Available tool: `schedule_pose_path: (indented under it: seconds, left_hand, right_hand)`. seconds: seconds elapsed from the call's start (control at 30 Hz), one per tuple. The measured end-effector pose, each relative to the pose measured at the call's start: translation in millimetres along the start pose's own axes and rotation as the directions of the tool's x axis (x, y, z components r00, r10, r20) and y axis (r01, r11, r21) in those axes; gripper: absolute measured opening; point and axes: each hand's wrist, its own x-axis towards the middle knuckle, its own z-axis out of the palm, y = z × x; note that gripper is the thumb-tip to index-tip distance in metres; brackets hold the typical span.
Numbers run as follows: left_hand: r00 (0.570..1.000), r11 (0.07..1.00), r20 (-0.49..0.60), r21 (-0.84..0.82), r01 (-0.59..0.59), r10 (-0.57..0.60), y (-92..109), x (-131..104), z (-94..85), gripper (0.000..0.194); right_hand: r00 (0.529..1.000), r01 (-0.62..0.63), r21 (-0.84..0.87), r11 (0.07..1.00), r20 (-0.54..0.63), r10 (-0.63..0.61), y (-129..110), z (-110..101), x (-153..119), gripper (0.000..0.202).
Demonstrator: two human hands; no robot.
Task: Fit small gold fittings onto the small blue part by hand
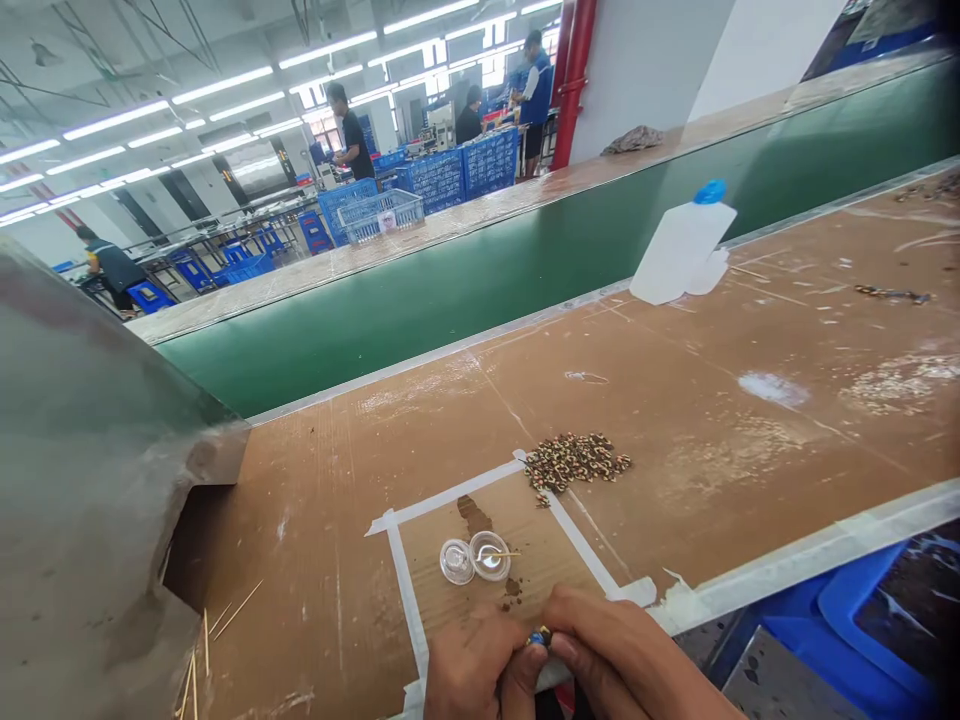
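Close to the table's near edge, my left hand [474,658] and my right hand [611,640] meet, fingers closed. Pinched between their thumbs and fingers is a small blue-and-gold piece [539,636], mostly covered, so its kind is unclear. Just beyond lies a taped cardboard sheet [439,610]. On it sit a clear plastic cup [491,566] with a thin wooden stick [501,555] across it and, touching its left side, a clear lid [457,562]. Dark wet stains mark the cardboard. A pile of small dark and gold pieces [576,462] lies at its far right corner.
A white plastic bottle with a blue cap [679,250] stands by the green conveyor belt [450,285]. A metal housing [90,480] rises at left, near loose wooden sticks [236,612]. Blue bins [862,630] are at lower right. Several people work in the background.
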Motion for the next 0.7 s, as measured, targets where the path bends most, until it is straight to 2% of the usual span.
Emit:
schedule_pose_path:
  seconds: [0.17, 0.37, 0.57, 0.7]
  left_hand:
    - [0.999, 0.999, 0.012, -0.029, -0.033, 0.034, -1.0, -0.3, 0.5, 0.024]
    - [0.996, 0.996, -0.023, -0.031, -0.083, 0.082, -6.1, 3.5, 4.7, 0.033]
    - [0.981, 0.985, 0.087, -0.005, -0.175, 0.174, 1.4, 17.3, -9.7, 0.022]
    - [0.978, 0.979, 0.085, 0.048, -0.196, 0.191, 9.3, 24.3, -16.0, 0.023]
  right_hand:
    - [0.990, 0.134, -0.108, 0.985, -0.029, -0.138, 1.6, 5.9, 5.0, 0.040]
    - [0.988, 0.157, -0.134, 0.978, 0.007, -0.157, 2.8, 3.6, 5.4, 0.034]
    - [0.970, 0.241, -0.150, 0.959, 0.007, -0.243, -1.1, -1.6, 8.6, 0.028]
    - [0.960, 0.274, -0.160, 0.948, -0.017, -0.280, -4.0, -3.1, 10.9, 0.028]
